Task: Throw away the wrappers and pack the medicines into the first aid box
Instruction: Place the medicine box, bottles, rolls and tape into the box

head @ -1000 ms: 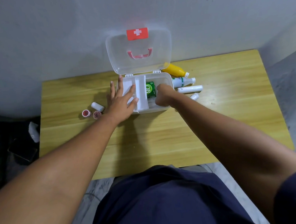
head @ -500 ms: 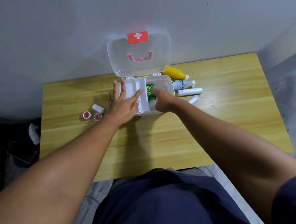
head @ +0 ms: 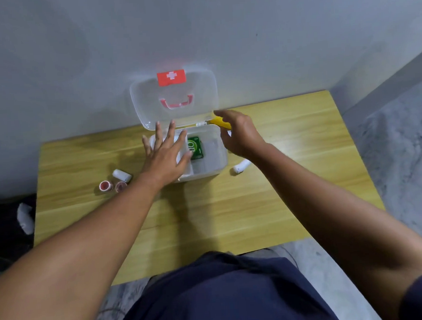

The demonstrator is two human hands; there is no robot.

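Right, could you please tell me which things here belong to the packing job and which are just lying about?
Job: first aid box, green packet inside it, yellow bottle, left white roll, right white roll, red tape rolls.
Lying about: pale bundle on the floor beside the table, seemingly.

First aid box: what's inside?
A green packet lies in the first aid box. The left hand rests spread over its left part, hiding whatever is beneath.
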